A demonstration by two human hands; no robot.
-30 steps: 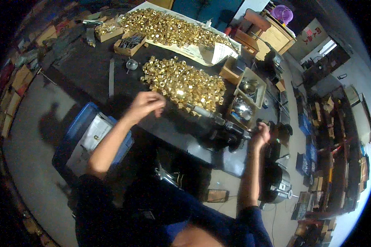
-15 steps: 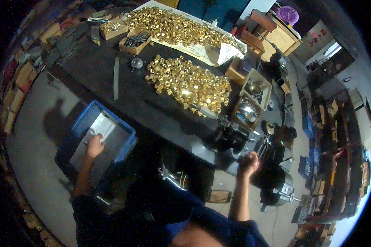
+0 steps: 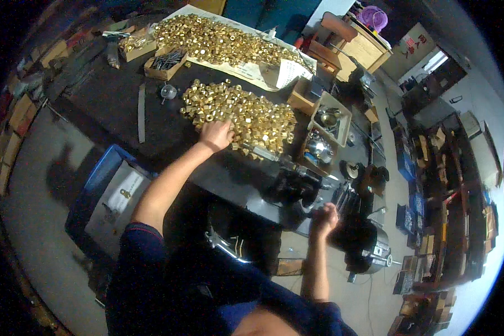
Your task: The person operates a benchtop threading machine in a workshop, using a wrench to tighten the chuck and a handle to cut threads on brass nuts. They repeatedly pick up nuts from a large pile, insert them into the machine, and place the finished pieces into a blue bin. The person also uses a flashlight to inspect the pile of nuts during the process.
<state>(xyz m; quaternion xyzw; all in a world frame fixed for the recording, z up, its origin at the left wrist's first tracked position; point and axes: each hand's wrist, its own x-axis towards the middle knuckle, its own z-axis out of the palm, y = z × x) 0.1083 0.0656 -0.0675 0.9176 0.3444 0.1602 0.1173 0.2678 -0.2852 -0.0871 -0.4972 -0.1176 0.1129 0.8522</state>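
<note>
A pile of brass nuts lies on the dark workbench. At its near left edge my left hand touches the nuts, fingers bent together; whatever they pinch is hidden. My right hand is closed beside a small dark bench machine; what it grips cannot be made out. A metal rod-like part of the machine points toward the pile. Below my left forearm stands a blue bin with a pale sheet inside, on which a small brass-coloured piece shows.
More brass nuts spread over paper at the back. A carton of dark pins, a flat metal strip and a small round metal part lie left. Trays of metal parts and a motor stand right.
My left hand has left the blue bin and moved up and right to the brass nuts. A small brass-coloured piece now shows in the bin. My right hand stays by the machine.
</note>
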